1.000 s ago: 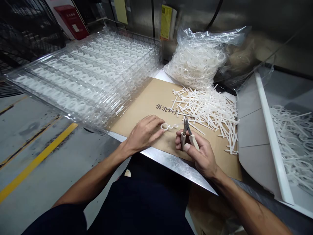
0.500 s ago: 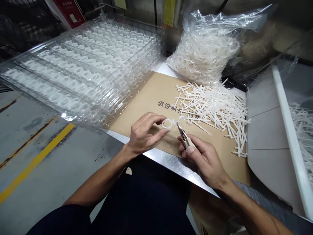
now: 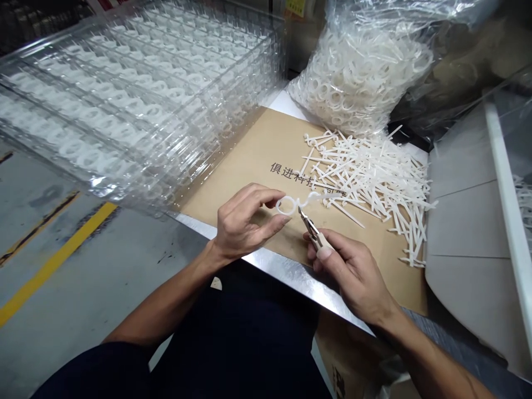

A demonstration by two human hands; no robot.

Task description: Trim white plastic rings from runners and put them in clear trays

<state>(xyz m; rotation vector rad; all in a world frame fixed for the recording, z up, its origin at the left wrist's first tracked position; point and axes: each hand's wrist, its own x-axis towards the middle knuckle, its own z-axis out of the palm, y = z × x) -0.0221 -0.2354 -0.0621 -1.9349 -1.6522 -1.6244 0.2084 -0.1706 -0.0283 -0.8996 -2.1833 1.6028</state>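
Two bare forearms reach in from the bottom of the view and meet above a kraft cardboard sheet (image 3: 253, 160) on a stainless steel table (image 3: 282, 265). The left hand (image 3: 247, 221) is mostly closed, its wrist bent, with the thumb and curled fingers pinching a white plastic ring (image 3: 285, 206) at the fingertips. The ring is held just above the sheet, with a thin white strand running from it to the right. The right hand (image 3: 353, 271) is closed around the handles of a pair of flush cutters (image 3: 315, 235), with the thumb on top and the fingers wrapped beneath. The cutters' metal tips point up and to the left, right at the ring's side; whether they are biting the plastic is too small to tell.

Both wrists sit close to the table's front edge, which runs diagonally just below the hands, with dark trousers (image 3: 233, 332) and a concrete floor (image 3: 54, 266) beyond it. Only a narrow gap separates the two hands. To the far side, stacked clear plastic trays (image 3: 124, 105) of white rings reach the sheet's left edge. A loose pile of white plastic runners (image 3: 374, 188) lies just right of the cutters, below a clear plastic bag (image 3: 357, 72) of rings. A grey bin wall (image 3: 465, 221) stands beyond the sheet's right edge.
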